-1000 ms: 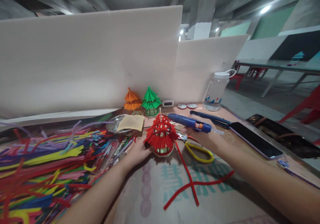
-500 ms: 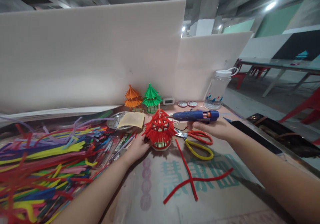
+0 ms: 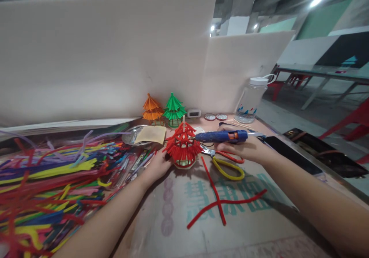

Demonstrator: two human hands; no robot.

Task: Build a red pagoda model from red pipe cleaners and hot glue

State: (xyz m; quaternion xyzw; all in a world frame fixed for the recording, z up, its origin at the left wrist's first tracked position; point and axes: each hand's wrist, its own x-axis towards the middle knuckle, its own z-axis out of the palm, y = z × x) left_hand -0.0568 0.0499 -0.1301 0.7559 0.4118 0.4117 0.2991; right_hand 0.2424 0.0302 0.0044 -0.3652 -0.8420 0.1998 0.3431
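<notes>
Chenille stems (image 3: 66, 165), multicoloured heap, at far left. Left hand (image 3: 160, 165), beside the pagoda model's lower left, fingertips hidden behind it; whether they clasp it cannot be told. Red pagoda model (image 3: 183, 150), upright between the hands, pale stick at its peak. Scissors (image 3: 213, 158), red and yellow handles, just right of the model. Hot-glue gun (image 3: 220, 136), blue, nozzle at the upper tier, contact unclear. Right hand (image 3: 249, 150), grasping the gun. Step, as judged: gluing that tier; next move calls for a steady model and exact nozzle placement.
</notes>
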